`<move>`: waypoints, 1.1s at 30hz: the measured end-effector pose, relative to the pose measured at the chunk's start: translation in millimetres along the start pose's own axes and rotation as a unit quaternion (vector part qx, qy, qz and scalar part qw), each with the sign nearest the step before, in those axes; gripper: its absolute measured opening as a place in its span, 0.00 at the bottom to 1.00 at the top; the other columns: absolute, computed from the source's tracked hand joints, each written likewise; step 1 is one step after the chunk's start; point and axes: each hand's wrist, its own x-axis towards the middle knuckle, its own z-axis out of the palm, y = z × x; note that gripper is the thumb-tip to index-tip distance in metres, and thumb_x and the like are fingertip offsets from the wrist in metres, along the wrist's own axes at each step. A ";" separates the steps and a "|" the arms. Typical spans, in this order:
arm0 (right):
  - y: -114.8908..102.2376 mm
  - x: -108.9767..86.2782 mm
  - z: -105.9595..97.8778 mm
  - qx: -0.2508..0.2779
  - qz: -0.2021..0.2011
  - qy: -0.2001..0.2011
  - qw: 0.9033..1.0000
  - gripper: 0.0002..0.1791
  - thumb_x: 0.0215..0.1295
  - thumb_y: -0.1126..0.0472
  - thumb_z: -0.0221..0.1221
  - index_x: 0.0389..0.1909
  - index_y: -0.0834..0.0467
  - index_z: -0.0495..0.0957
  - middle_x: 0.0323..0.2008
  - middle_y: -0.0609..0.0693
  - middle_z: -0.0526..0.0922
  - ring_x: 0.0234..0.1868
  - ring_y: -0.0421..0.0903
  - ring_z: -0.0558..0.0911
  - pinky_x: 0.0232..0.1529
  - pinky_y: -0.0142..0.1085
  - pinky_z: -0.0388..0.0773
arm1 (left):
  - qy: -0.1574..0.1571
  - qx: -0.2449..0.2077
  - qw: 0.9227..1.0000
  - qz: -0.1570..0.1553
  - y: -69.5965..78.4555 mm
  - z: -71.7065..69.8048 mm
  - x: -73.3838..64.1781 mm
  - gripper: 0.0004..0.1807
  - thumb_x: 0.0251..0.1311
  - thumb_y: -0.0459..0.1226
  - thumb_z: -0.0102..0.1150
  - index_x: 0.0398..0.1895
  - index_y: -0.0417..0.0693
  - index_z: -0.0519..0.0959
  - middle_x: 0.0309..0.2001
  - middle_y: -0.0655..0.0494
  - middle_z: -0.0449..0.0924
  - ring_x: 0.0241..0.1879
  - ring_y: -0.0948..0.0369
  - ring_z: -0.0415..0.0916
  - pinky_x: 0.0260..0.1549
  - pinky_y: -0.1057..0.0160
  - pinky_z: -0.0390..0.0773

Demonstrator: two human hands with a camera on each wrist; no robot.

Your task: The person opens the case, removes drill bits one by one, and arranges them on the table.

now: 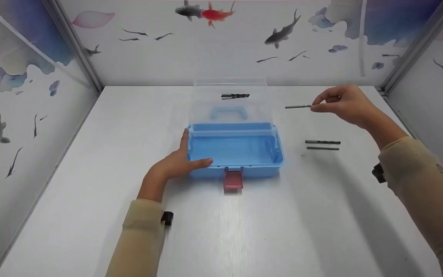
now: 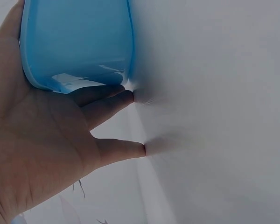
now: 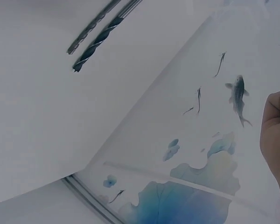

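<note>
A blue plastic storage box (image 1: 237, 171) with a red latch (image 1: 233, 181) stands with its clear lid (image 1: 202, 92) swung back. Against its left end rests my left hand (image 1: 173, 163), thumb across the front rim; the left wrist view shows straight, spread fingers (image 2: 119, 147) beside the box wall. My right hand (image 1: 346, 104), raised right of the box, pinches the end of a thin drill bit (image 1: 297, 107) between thumb and fingertips. A thicker drill bit (image 1: 322, 142) and a thinner one (image 1: 322, 148) lie side by side on the table below it.
Several drill bits (image 1: 235, 96) show at the lid; whether inside or behind it, I cannot tell. A blue carrying handle (image 1: 229, 111) shows through the clear plastic. White panels printed with fish (image 1: 283, 32) enclose the white table (image 1: 90, 161) at the back and sides.
</note>
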 end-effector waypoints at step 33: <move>78.1 -35.3 10.2 -0.004 0.050 -0.032 0.998 0.18 0.69 0.47 0.72 0.50 0.55 0.90 0.24 0.41 0.77 0.38 0.42 0.74 0.41 0.33 0.76 | 0.003 0.004 1.000 -0.003 -1.2 0.7 -0.9 0.73 0.61 0.68 0.66 0.85 0.63 0.16 0.89 0.46 0.35 0.86 0.41 0.46 0.81 0.36 0.56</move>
